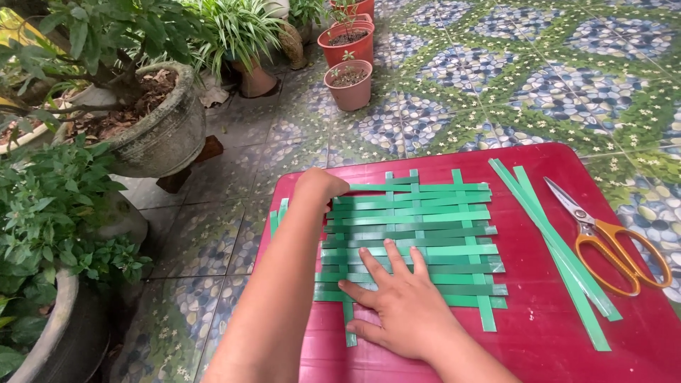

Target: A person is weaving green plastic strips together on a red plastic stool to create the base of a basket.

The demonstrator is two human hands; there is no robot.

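Right hand nearest: spread flat, palm down, fingers splayed wide, pressing on lower middle of woven mat of flat green strips. Gripping nothing; thumb pointing left along lower mat edge.

Left hand farther out, forearm reaching diagonally from lower left. Curled closed at upper left corner of mat, touching strip ends there. Fingers hidden under the knuckles; cannot tell exactly which strip is pinched.

Mat lying flat on glossy red counter, left of centre. Horizontal strips crossed by a few vertical ones; loose ends poking out at bottom, top and left edge.

Right of mat, apart from it: bundle of loose long green strips, laid diagonally from upper middle to lower right. Just beside those, orange-handled scissors, blades shut, tips pointing up-left, resting on counter near right edge.

Beyond counter: patterned pebble-and-flower floor tiles. Far left: large mossy grey stone planter with woody shrub. Farther back: small pinkish-red plastic pots holding soil, striped-leaf plant in brown pot.
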